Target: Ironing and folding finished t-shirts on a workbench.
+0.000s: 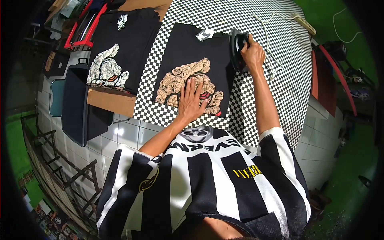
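Note:
My right hand (253,54) grips the handle of a dark clothes iron (237,52), which stands at the right edge of a folded black T-shirt (183,45). That shirt, printed with a tan swirling design and a little red, lies on the checkered table cover (246,111). Flat on the print rests my left hand (192,100), fingers spread, holding nothing. Another folded black T-shirt (132,39), with a pale swirling print, lies to the left on a cardboard box (111,100). Whether the iron's soleplate touches the cloth, I cannot tell.
A white cord (266,39) curls at the right of the iron, near a power strip (304,24) at the back right. Below the cardboard's left side stands a dark open bin (75,105). A red-framed object (87,30) is at the upper left.

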`<state>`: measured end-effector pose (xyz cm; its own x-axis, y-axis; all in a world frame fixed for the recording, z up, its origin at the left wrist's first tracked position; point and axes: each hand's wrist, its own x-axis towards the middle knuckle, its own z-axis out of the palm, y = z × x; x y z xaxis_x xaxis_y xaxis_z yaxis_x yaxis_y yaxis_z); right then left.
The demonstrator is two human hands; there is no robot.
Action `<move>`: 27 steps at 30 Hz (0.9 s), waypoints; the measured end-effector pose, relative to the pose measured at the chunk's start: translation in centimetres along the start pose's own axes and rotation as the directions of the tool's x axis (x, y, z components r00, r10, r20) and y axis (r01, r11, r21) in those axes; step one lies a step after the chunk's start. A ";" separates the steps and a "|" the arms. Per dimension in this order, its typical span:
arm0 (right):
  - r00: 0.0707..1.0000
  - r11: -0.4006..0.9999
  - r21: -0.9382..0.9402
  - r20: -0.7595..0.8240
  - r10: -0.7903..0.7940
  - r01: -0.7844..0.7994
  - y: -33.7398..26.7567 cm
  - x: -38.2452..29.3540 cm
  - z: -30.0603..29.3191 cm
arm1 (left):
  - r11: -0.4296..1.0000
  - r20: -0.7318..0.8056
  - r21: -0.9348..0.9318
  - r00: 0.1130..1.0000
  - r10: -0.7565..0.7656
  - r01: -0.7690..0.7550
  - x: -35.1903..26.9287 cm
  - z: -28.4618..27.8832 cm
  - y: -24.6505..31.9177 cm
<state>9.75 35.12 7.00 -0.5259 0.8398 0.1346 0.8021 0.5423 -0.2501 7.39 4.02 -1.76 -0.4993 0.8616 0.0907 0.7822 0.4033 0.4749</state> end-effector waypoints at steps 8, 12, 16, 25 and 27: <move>0.944 0.937 0.134 0.033 -0.329 0.322 -1.5 0.0 -1.9 | 0.986 -0.119 -0.112 0.983 -0.139 0.126 -0.8 -2.9 -2.6; 0.675 0.649 0.229 -0.051 -0.736 0.726 -5.9 -1.9 -1.9 | 0.974 -0.162 -0.061 0.961 -0.224 0.217 -2.1 -3.8 -4.6; 0.450 0.467 0.276 0.128 -0.884 0.840 -11.3 -5.0 -0.6 | 0.963 -0.146 -0.068 0.952 -0.268 0.260 -3.4 -3.9 -5.5; 0.558 0.588 0.209 0.188 -0.809 0.782 -14.2 -4.9 1.3 | 0.973 -0.137 -0.052 0.963 -0.230 0.225 -3.2 -3.9 -6.0; 0.655 0.678 0.140 0.180 -0.734 0.721 -14.4 -4.0 1.4 | 0.971 -0.121 -0.066 0.964 -0.235 0.229 -3.2 -3.9 -6.0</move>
<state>-0.08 23.90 8.74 -0.9840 0.1481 0.0995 0.1251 0.9704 -0.2067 2.85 -2.39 -1.46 -0.7105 0.6990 0.0814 0.6211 0.5684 0.5396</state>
